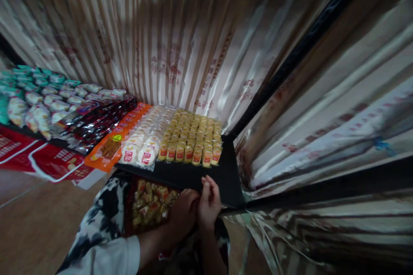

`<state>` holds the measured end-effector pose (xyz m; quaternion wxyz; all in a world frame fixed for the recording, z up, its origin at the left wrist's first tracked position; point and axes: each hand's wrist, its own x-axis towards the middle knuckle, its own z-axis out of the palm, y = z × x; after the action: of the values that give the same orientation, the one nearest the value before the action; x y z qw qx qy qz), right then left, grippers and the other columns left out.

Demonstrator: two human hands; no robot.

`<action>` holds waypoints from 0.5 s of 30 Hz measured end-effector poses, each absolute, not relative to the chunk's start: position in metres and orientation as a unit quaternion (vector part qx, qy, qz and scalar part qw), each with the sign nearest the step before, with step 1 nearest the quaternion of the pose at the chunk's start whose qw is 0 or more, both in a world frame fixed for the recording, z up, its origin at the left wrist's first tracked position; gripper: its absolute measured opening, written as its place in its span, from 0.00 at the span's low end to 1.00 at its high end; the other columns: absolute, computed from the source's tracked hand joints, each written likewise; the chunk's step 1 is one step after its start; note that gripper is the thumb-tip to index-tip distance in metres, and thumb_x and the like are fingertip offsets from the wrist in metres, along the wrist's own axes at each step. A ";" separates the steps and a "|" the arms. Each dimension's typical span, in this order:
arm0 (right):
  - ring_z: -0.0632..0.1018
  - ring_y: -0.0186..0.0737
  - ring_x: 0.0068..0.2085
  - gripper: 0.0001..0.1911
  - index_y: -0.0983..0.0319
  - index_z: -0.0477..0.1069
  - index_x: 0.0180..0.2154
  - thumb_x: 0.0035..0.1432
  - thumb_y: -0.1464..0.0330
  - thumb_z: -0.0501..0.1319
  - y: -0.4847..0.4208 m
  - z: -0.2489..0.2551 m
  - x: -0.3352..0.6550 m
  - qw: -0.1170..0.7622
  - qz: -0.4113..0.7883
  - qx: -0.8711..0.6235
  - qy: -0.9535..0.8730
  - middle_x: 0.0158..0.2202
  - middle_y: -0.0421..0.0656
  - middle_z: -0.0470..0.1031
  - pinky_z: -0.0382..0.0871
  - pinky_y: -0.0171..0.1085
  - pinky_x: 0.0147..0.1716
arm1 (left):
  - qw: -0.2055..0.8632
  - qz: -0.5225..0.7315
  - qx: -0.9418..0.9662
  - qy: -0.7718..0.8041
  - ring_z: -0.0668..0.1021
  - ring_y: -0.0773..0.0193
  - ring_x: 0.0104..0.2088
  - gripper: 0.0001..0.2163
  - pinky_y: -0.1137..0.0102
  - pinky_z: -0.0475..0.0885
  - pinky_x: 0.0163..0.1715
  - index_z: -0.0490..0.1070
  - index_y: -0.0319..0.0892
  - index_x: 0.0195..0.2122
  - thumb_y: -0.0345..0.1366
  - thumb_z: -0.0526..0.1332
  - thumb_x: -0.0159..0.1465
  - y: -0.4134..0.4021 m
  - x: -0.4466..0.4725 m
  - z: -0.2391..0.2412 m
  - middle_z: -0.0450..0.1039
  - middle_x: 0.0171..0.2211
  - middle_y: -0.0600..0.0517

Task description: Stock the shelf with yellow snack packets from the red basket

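My left hand (187,206) is closed, its knuckles up, beside a box of individually wrapped snacks (151,204) on my lap. Its fingers are hidden, so I cannot make out what they hold. Against it, my right hand (209,202) is turned up at the front edge of the black shelf (226,176). The right fingers are loosely bent and partly apart, and nothing shows in them. Beyond the hands, neat rows of small yellow wrapped snacks (190,137) stand on the shelf, with white round wrapped crackers (142,142) to their left.
Farther left lie an orange snack packet (106,150), dark shiny packets (97,120), white packets (38,116) and green-topped packets (32,77). Red bags (54,159) hang below the shelf. A black post (277,77) rises at the right, before striped plastic sheeting (180,30).
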<state>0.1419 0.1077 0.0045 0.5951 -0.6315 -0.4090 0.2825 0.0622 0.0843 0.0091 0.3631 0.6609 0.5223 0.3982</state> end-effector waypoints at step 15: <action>0.73 0.53 0.49 0.20 0.59 0.75 0.38 0.46 0.58 0.55 0.059 -0.139 0.020 0.373 0.526 -0.603 -0.469 0.44 0.49 0.76 0.60 0.50 0.52 | 0.253 0.001 0.603 0.757 0.67 0.47 0.54 0.19 0.61 0.57 0.54 0.68 0.26 0.47 0.31 0.55 0.55 0.078 -0.074 -0.087 0.67 0.50 0.33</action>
<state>0.0199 0.0588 -0.1389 0.3734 -0.6034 -0.4687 0.5262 -0.0738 0.0784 -0.0868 0.2527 0.6031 0.7566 0.0012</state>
